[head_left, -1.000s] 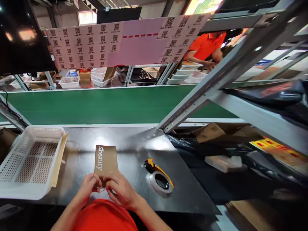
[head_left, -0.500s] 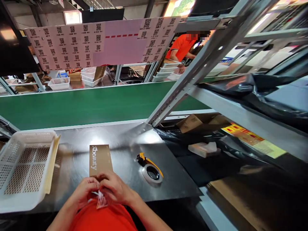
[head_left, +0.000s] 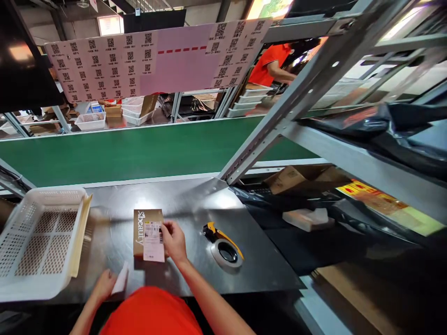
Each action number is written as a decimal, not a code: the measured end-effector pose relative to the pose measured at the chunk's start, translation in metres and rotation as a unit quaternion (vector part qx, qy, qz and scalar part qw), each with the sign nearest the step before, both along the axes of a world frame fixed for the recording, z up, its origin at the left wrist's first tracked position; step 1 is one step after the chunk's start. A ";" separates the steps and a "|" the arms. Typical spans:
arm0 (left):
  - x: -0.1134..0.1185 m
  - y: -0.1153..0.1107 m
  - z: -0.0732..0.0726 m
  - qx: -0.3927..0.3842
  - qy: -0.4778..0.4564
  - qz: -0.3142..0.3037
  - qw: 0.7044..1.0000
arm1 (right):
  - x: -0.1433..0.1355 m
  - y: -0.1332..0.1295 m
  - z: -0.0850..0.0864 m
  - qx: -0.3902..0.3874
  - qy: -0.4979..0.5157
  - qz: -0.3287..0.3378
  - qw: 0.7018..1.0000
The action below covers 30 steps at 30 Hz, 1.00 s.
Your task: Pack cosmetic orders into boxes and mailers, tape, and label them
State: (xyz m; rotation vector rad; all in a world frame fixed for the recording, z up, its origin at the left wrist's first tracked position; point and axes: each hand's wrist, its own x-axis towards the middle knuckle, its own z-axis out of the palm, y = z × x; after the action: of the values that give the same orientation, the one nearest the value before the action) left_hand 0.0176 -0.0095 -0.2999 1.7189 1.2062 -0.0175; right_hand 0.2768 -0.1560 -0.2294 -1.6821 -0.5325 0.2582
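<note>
A brown cardboard box (head_left: 148, 216) marked "beauty" lies on the metal table. Over its front face is a white shipping label (head_left: 153, 246) with printed barcodes, and my right hand (head_left: 173, 242) pinches its right edge. How far the label touches the box I cannot tell. My left hand (head_left: 104, 284) is closed on a white slip of paper (head_left: 120, 280), low at the table's front edge. To the right of the box lies a yellow tape dispenser (head_left: 225, 246) with a roll of clear tape.
A white perforated basket (head_left: 45, 246) stands at the left, with yellowish card along its side. Beyond the table runs a green conveyor belt (head_left: 132, 153). A metal rack post (head_left: 279, 111) slants up at right. Across the belt, a person in an orange shirt (head_left: 270, 65) bends over white baskets.
My hands have moved apart. The right one has carried the label forward onto the box; the left has gone down and left with the white slip. The view has shifted slightly.
</note>
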 end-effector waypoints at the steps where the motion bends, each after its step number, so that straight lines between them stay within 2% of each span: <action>1: -0.011 0.001 -0.003 0.032 0.035 -0.025 0.999 | 0.012 0.011 -0.008 -0.018 0.007 0.003 1.000; 4: -0.031 -0.001 -0.001 0.111 0.096 -0.114 0.983 | 0.041 0.033 -0.029 -0.046 -0.007 0.024 0.999; 6: -0.029 -0.005 0.011 0.152 0.051 -0.154 0.975 | 0.050 0.038 -0.039 -0.054 -0.030 0.041 0.997; 8: -0.012 -0.014 0.028 0.192 -0.036 -0.197 0.961 | 0.052 0.039 -0.045 -0.059 -0.061 0.063 0.994; 10: 0.016 -0.024 0.045 0.223 -0.129 -0.243 0.935 | 0.050 0.038 -0.051 -0.066 -0.096 0.083 0.990; 12: 0.049 -0.035 0.055 0.255 -0.193 -0.289 0.902 | 0.044 0.036 -0.058 -0.072 -0.124 0.091 0.985; 15: 0.086 -0.045 0.051 0.302 -0.211 -0.355 0.859 | 0.029 0.028 -0.073 -0.092 -0.205 0.117 0.967; 18: 0.093 -0.046 0.037 0.304 -0.190 -0.389 0.848 | 0.017 0.015 -0.083 -0.114 -0.318 0.241 0.910; 20: 0.085 -0.043 0.030 0.274 -0.189 -0.382 0.862 | 0.023 0.010 -0.078 -0.156 -0.354 0.322 0.864; 21: 0.080 -0.041 0.029 0.252 -0.192 -0.370 0.873 | 0.030 0.011 -0.071 -0.197 -0.355 0.337 0.849; 23: 0.071 -0.037 0.030 0.198 -0.202 -0.334 0.899 | 0.052 0.021 -0.051 -0.296 -0.344 0.324 0.830; 26: 0.064 -0.030 0.032 0.119 -0.236 -0.251 0.931 | 0.078 0.040 -0.026 -0.374 -0.314 0.261 0.833; 28: 0.056 -0.025 0.028 0.077 -0.259 -0.166 0.948 | 0.067 0.042 -0.028 -0.373 -0.324 0.238 0.836; 30: 0.042 -0.018 0.020 0.048 -0.254 -0.071 0.964 | 0.035 0.029 -0.055 -0.344 -0.362 0.249 0.830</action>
State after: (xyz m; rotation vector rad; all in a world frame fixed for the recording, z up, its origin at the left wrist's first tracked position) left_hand 0.0596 -0.0276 -0.2798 1.7480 0.7130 0.3792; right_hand 0.3123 -0.1274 -0.2846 -2.3144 -1.6150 0.1828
